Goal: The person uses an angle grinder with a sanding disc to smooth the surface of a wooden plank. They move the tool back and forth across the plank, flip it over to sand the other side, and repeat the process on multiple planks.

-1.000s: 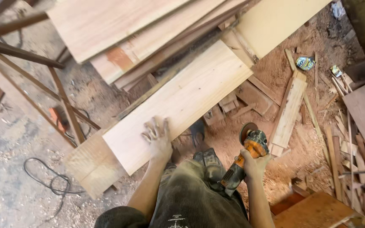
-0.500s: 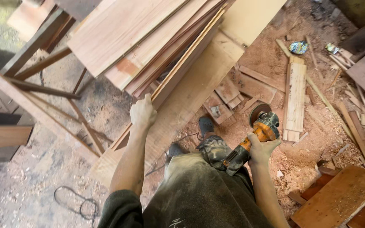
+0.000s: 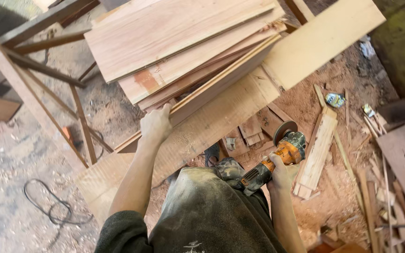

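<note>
small crumpled blue-and-yellow wrapper point(image 3: 335, 99) on sawdust floor (right of the boards), another scrap wrapper point(image 3: 368, 110) nearby

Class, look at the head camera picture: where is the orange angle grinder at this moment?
The orange angle grinder sits right of centre in the head view, gripped by the right hand, its disc beside a bundle of short wood strips on the sawdust floor.

Two hands show, the left hand point(image 3: 155, 124) and the right hand point(image 3: 281, 174); one orange grinder point(image 3: 277, 159); one long pale plank point(image 3: 240, 107); one pile of boards point(image 3: 183, 47), too many to count; one black cable point(image 3: 55, 208) on the floor; one small bundle of slats point(image 3: 316, 154).
</note>
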`<action>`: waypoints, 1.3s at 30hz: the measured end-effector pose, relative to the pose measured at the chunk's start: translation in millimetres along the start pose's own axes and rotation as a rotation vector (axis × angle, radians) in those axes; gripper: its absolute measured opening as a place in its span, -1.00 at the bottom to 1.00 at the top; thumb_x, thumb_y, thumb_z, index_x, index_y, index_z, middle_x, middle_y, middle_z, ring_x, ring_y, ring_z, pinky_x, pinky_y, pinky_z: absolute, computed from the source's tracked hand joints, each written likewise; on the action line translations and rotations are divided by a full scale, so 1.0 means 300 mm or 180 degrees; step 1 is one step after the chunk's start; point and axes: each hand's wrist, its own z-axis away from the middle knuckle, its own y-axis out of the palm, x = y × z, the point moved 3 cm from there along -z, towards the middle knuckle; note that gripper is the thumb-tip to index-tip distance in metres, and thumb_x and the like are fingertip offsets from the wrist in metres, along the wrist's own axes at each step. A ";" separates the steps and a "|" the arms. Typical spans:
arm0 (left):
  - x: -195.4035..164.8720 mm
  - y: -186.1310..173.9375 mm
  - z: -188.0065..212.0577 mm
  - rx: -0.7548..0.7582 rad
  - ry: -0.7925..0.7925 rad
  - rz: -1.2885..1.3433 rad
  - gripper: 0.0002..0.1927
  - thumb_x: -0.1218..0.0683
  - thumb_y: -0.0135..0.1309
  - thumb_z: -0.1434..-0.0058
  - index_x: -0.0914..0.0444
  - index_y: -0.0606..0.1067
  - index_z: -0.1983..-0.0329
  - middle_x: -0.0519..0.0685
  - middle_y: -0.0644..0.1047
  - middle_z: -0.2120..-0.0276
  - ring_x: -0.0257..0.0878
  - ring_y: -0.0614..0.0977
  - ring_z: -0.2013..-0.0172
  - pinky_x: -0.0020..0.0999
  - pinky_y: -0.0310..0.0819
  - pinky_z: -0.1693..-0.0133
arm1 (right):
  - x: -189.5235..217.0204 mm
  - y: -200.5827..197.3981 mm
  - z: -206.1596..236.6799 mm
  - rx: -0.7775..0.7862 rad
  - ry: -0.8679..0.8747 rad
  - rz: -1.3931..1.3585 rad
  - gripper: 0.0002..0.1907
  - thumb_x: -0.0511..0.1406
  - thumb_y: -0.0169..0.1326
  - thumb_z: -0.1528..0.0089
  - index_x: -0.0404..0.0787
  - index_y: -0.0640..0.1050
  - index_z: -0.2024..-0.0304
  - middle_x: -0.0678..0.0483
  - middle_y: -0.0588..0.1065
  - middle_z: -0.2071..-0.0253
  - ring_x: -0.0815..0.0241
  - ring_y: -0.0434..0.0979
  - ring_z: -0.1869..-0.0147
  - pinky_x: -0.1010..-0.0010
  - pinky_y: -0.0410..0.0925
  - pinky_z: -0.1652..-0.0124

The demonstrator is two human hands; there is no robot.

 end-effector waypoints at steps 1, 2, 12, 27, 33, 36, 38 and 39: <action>0.025 0.001 0.028 0.0082 -0.0139 0.0019 -0.74 0.20 -0.08 -0.38 0.13 0.39 -0.11 0.17 0.65 0.22 0.10 0.71 0.19 0.02 0.60 0.15 | 0.010 0.013 -0.027 0.0112 0.0048 0.0109 -0.67 -0.51 0.14 -0.14 -0.43 0.40 0.06 -0.05 0.50 0.31 0.09 0.59 0.35 0.24 0.52 0.35; 0.065 0.002 0.061 0.0065 -0.0356 0.0122 -0.67 0.19 -0.04 -0.32 0.07 0.43 -0.13 0.15 0.64 0.21 0.10 0.70 0.17 0.03 0.59 0.15 | 0.023 0.024 -0.048 0.0214 0.0102 0.0229 -0.69 -0.51 0.13 -0.14 -0.47 0.40 0.07 -0.07 0.50 0.32 0.08 0.59 0.37 0.23 0.52 0.36; 0.498 0.253 0.281 -0.1767 -0.0174 0.3522 -0.58 0.15 0.48 0.12 0.18 0.65 0.15 -0.03 0.68 0.02 -0.17 0.68 -0.05 -0.26 0.53 -0.16 | 0.136 0.402 0.024 0.1390 -0.0205 0.0782 -0.28 -0.53 0.12 -0.22 -0.24 0.15 -0.38 -0.07 0.45 0.04 0.11 0.57 0.22 0.18 0.53 0.30; 0.531 0.325 0.154 -0.2631 -0.0197 0.4168 -0.61 0.18 0.49 0.11 0.26 0.47 0.36 0.01 0.55 0.36 -0.02 0.56 0.23 -0.16 0.49 0.14 | 0.086 0.975 0.567 0.3556 -0.1586 0.3249 0.00 -0.56 0.20 -0.13 -0.33 -0.11 -0.45 -0.18 0.21 -0.25 0.01 0.47 -0.29 0.16 0.48 -0.28; 0.549 0.328 0.154 -0.2781 -0.0093 0.4250 -0.65 0.27 0.34 0.12 0.22 0.51 0.25 0.02 0.58 0.25 0.00 0.58 0.14 -0.16 0.49 0.06 | -0.046 1.097 0.723 0.3966 -0.1297 0.4453 0.03 -0.41 0.24 -0.08 -0.33 -0.09 -0.43 -0.26 0.35 -0.18 -0.11 0.46 -0.28 0.12 0.34 -0.28; 0.556 0.330 0.159 -0.3172 0.0093 0.4297 -0.68 0.20 0.32 0.04 0.22 0.51 0.20 0.04 0.59 0.19 0.01 0.57 0.09 -0.18 0.48 0.03 | -0.084 1.124 0.768 0.3662 -0.1220 0.5123 0.08 -0.33 0.27 -0.05 -0.28 -0.10 -0.44 -0.23 0.44 -0.18 -0.05 0.50 -0.27 0.18 0.32 -0.23; 0.556 0.350 0.149 -0.2790 0.0019 0.4354 -0.74 0.15 0.33 -0.01 0.21 0.53 0.25 0.04 0.59 0.26 0.01 0.56 0.13 -0.16 0.47 0.02 | -0.102 1.139 0.792 0.3992 -0.1390 0.5005 0.06 -0.32 0.27 -0.09 -0.32 -0.11 -0.44 -0.27 0.44 -0.19 -0.10 0.51 -0.28 0.16 0.33 -0.24; 0.553 0.355 0.140 -0.2599 0.0006 0.4377 -0.76 0.12 0.33 -0.03 0.20 0.54 0.27 0.04 0.59 0.30 0.01 0.56 0.15 -0.15 0.47 0.02 | -0.105 1.145 0.796 0.4138 -0.1484 0.4935 0.06 -0.31 0.26 -0.11 -0.34 -0.12 -0.44 -0.29 0.44 -0.20 -0.13 0.51 -0.29 0.16 0.33 -0.24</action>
